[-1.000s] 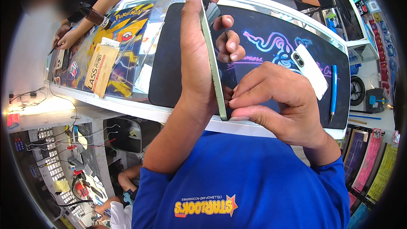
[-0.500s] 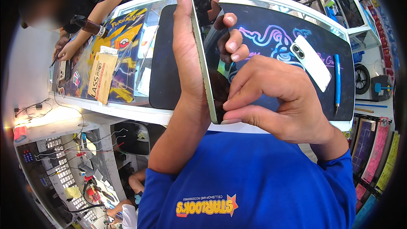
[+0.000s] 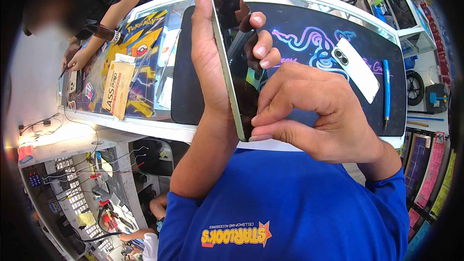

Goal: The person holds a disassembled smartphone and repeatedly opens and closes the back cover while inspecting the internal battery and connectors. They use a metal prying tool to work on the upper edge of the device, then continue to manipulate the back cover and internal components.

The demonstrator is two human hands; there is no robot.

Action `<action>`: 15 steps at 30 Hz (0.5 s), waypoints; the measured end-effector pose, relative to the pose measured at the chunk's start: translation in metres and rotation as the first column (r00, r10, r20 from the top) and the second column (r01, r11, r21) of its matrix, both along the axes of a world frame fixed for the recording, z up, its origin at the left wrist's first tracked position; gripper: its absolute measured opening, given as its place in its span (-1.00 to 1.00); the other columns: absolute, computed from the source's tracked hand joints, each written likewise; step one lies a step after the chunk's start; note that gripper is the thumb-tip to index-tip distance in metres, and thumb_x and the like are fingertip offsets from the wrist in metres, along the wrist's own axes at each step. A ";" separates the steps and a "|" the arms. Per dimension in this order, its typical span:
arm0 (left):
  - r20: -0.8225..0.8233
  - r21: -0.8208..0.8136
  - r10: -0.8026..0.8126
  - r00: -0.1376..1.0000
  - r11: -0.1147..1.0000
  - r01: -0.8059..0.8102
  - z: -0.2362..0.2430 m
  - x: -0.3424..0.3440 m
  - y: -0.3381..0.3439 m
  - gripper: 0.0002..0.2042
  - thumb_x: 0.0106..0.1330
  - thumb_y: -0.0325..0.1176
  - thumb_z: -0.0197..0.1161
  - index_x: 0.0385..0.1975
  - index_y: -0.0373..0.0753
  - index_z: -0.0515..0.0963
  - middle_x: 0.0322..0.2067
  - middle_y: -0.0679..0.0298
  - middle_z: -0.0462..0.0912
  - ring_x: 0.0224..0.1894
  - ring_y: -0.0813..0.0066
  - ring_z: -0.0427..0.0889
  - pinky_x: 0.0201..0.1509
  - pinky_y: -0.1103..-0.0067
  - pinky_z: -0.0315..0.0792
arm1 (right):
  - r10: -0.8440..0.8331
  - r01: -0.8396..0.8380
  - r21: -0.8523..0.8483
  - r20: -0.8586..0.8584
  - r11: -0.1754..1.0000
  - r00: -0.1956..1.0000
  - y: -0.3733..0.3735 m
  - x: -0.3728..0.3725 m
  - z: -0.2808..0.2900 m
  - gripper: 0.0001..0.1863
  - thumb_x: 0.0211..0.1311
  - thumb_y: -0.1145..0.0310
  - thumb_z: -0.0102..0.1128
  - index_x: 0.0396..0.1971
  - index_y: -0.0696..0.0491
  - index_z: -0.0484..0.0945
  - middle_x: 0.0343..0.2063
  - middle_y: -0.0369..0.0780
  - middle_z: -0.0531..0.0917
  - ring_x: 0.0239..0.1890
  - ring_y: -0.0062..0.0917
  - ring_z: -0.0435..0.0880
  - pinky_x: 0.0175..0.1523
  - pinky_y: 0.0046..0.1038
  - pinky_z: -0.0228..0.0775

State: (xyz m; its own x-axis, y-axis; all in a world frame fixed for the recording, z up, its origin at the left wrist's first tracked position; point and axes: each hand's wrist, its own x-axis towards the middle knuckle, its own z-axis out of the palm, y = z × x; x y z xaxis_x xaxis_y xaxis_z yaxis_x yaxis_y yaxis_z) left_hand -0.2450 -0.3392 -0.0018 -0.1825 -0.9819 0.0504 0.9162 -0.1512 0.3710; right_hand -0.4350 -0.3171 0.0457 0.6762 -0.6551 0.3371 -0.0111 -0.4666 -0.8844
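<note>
A smartphone (image 3: 237, 67) with a black glossy screen and a pale green edge stands on its long side, tilted, in my left hand (image 3: 208, 58). The palm and thumb lie along the green edge, and the fingers wrap around the far side onto the screen. At the phone's near end, my right hand (image 3: 314, 111) is closed in a pinch. Its thumb and index fingertips meet at the screen's lower corner; whether a thin film is between them cannot be made out. Beyond the right hand lies a white phone-shaped piece (image 3: 357, 70) with dark camera lenses.
Under the hands is a dark mat (image 3: 188, 92) with a colourful printed design. A blue pen-like tool (image 3: 386, 92) lies on its right. To the left are a yellow printed mat (image 3: 145, 58) and a tan packet (image 3: 118, 84). A co-worker's hand (image 3: 77, 60) works at the far left.
The phone and my left hand have shifted slightly left. My right hand keeps its pinch at the same corner.
</note>
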 end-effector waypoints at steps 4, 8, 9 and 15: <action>0.067 0.107 0.110 0.992 0.987 -0.117 0.011 -0.011 0.005 -0.35 0.66 0.40 0.06 0.29 -0.10 0.52 -0.23 0.24 0.58 -0.50 0.50 0.50 -0.45 0.53 0.42 | 0.005 -0.004 0.028 -0.019 1.000 1.000 0.002 0.000 0.002 -0.83 0.13 0.55 0.69 -0.35 0.08 0.79 -0.29 -0.21 0.80 -0.22 -0.42 0.80 -0.09 -0.40 0.60; 0.057 0.065 0.156 0.986 0.985 -0.159 0.017 -0.010 0.008 -0.34 0.73 0.34 -0.02 0.41 -0.15 0.44 -0.19 0.17 0.55 -0.48 0.47 0.49 -0.44 0.53 0.42 | 0.041 -0.040 0.003 -0.032 0.999 0.999 0.003 -0.001 0.008 -0.83 0.15 0.55 0.69 -0.32 0.09 0.81 -0.24 -0.20 0.80 -0.16 -0.38 0.78 -0.03 -0.38 0.61; 0.056 0.042 0.163 0.985 0.985 -0.165 0.019 -0.010 0.010 -0.33 0.74 0.34 -0.06 0.45 -0.15 0.41 -0.18 0.17 0.54 -0.47 0.48 0.49 -0.42 0.55 0.43 | 0.040 -0.040 0.000 -0.037 0.999 0.999 0.003 -0.001 0.010 -0.84 0.16 0.55 0.69 -0.32 0.09 0.81 -0.23 -0.20 0.80 -0.15 -0.38 0.78 -0.02 -0.37 0.61; 0.030 -0.043 0.188 0.982 0.982 -0.186 0.025 -0.015 0.016 -0.22 0.77 0.33 -0.18 0.63 -0.24 0.20 -0.13 0.16 0.52 -0.43 0.52 0.47 -0.38 0.58 0.43 | 0.055 -0.058 -0.028 -0.081 0.998 0.995 0.011 -0.004 0.016 -0.84 0.19 0.53 0.69 -0.27 0.08 0.84 -0.19 -0.24 0.78 -0.08 -0.38 0.76 0.01 -0.36 0.60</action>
